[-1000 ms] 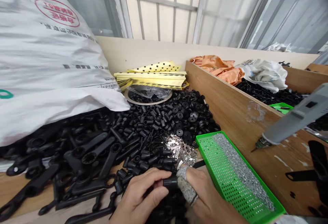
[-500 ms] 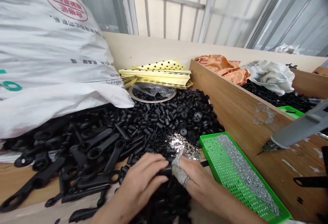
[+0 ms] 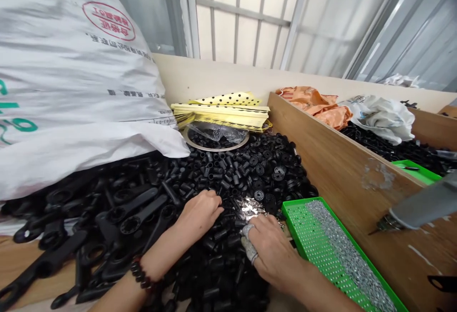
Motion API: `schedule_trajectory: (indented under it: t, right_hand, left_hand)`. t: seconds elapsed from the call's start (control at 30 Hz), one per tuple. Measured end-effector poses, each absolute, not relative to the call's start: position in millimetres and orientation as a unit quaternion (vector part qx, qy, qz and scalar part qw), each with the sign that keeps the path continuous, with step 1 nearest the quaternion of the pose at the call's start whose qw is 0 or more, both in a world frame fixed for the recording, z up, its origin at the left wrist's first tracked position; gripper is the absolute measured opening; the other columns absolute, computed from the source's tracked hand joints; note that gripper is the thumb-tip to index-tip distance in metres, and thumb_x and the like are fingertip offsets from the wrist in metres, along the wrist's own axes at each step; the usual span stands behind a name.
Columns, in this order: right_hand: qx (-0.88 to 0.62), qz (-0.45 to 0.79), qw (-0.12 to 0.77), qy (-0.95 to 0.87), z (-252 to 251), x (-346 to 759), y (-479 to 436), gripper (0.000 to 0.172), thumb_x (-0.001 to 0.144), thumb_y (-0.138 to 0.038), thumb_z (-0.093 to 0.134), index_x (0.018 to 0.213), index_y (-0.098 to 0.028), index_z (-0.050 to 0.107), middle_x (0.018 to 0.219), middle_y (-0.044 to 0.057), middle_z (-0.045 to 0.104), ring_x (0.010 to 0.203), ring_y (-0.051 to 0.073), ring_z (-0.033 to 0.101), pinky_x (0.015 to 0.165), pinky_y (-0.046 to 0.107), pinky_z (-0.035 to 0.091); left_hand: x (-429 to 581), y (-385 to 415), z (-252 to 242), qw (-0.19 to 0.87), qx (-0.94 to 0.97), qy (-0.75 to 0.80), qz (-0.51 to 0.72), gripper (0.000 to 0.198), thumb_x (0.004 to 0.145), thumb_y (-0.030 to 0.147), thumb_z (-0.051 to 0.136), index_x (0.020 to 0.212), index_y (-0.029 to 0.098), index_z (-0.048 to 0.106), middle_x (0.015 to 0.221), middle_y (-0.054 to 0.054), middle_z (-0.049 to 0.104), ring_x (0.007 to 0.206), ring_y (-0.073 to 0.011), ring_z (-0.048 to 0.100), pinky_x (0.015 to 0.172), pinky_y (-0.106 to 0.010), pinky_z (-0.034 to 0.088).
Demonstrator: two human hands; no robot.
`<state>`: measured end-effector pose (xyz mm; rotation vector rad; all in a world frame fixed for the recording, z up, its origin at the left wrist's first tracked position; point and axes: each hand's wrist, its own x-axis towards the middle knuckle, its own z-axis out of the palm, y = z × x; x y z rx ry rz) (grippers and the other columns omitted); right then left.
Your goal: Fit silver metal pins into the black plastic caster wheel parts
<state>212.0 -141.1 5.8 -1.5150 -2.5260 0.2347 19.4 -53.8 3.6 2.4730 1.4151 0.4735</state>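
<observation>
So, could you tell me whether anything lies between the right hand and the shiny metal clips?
Nothing visible does. The right hand has its fingers at the near edge of the shiny metal clips, atop small black plastic tubes.

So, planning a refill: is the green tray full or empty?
Partly full: small silver parts cover one long side of the green tray; the rest is bare.

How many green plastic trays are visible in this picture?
2. One green tray lies beside the right hand, holding small silvery parts; the second green tray sits beyond the wooden divider, partly hidden.
</observation>
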Motion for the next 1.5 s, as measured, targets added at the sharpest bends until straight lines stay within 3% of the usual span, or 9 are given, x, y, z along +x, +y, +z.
schedule_trajectory:
  t: [0.37,0.6,0.8,0.97,1.07,1.17,1.27,1.4,1.5]
  right_hand:
    - [-0.479,0.087,0.165,-0.858,-1.5,212.9,-142.1,0.024,0.056,0.001,0.046,0.072,-0.018,0.049,0.086,0.006,0.055,0.081,0.02,0.047,0.081,0.035,0.035]
    - [-0.491,0.115,0.231,-0.832,11.0,214.0,-134.5,0.017,0.076,-0.003,0.042,0.08,-0.017,0.05,0.087,0.007,0.057,0.081,0.02,0.049,0.074,0.033,0.036]
    - [-0.487,0.133,0.203,-0.839,21.7,217.3,-127.6,0.01,0.086,-0.013,0.043,0.09,-0.018,0.05,0.092,0.006,0.058,0.083,0.02,0.051,0.074,0.033,0.035]
    - [-0.486,0.131,0.188,-0.844,20.5,219.2,-128.5,0.014,0.082,-0.008,0.043,0.09,-0.018,0.05,0.095,0.006,0.059,0.082,0.02,0.05,0.073,0.032,0.035]
    - [-0.494,0.119,0.154,-0.848,18.4,224.2,-127.0,0.02,0.077,-0.003,0.042,0.085,-0.018,0.05,0.09,0.005,0.059,0.077,0.019,0.049,0.072,0.032,0.034]
    - [-0.53,0.12,0.15,-0.826,19.1,230.9,-124.7,0.02,0.074,-0.001,0.041,0.08,-0.019,0.047,0.085,0.004,0.057,0.075,0.019,0.047,0.067,0.03,0.034]
    - [-0.548,0.133,0.148,-0.812,22.9,234.8,-123.7,0.024,0.068,0.002,0.038,0.073,-0.021,0.039,0.081,0.002,0.054,0.073,0.018,0.047,0.065,0.029,0.033]
    - [-0.541,0.152,0.161,-0.811,27.3,236.4,-125.3,0.026,0.066,0.003,0.035,0.073,-0.021,0.037,0.081,0.002,0.052,0.074,0.018,0.047,0.068,0.029,0.034]
    - [-0.536,0.159,0.178,-0.81,28.1,240.1,-127.4,0.023,0.068,0.002,0.035,0.074,-0.021,0.037,0.082,0.003,0.052,0.074,0.019,0.047,0.068,0.031,0.035]
  left_hand:
    - [10.3,-48.5,14.9,0.323,0.76,0.495,0.271,0.018,0.08,0.028,0.051,0.075,0.018,0.065,0.067,0.0,0.065,0.065,-0.0176,0.06,0.06,-0.025,0.043]
    - [25.7,-69.5,24.3,0.493,0.69,0.435,0.304,0.017,0.073,0.026,0.055,0.076,0.015,0.067,0.063,0.001,0.064,0.06,-0.0147,0.057,0.056,-0.023,0.043]
    - [47.5,-84.2,24.5,0.554,0.68,0.371,0.307,0.023,0.072,0.027,0.054,0.09,0.014,0.061,0.064,0.002,0.059,0.059,-0.0127,0.053,0.058,-0.023,0.041]
    - [52.9,-84.5,13.6,0.529,0.712,0.368,0.28,0.027,0.076,0.023,0.053,0.101,0.014,0.053,0.054,0.008,0.046,0.049,-0.0102,0.046,0.051,-0.02,0.04]
    - [48.5,-76.6,11.5,0.466,0.755,0.384,0.258,0.028,0.08,0.022,0.051,0.107,0.014,0.055,0.055,0.006,0.052,0.051,-0.0125,0.051,0.051,-0.022,0.043]
    - [40.8,-60.2,11.6,0.346,0.796,0.417,0.268,0.028,0.083,0.013,0.046,0.109,0.015,0.056,0.086,-0.005,0.065,0.076,-0.0193,0.058,0.073,-0.033,0.048]
    - [36.5,-40.2,8.6,0.234,0.832,0.427,0.266,0.036,0.079,-0.001,0.041,0.104,0.016,0.06,0.113,-0.011,0.059,0.105,-0.0258,0.048,0.094,-0.044,0.037]
    - [36.9,-21.0,2.9,0.176,0.856,0.423,0.24,0.035,0.072,-0.009,0.044,0.084,0.016,0.064,0.095,-0.01,0.062,0.1,-0.0278,0.049,0.092,-0.047,0.039]
    - [34.7,-19.5,5.8,0.178,0.841,0.436,0.267,0.03,0.077,-0.003,0.045,0.089,0.016,0.066,0.093,-0.011,0.062,0.099,-0.0281,0.051,0.091,-0.047,0.04]
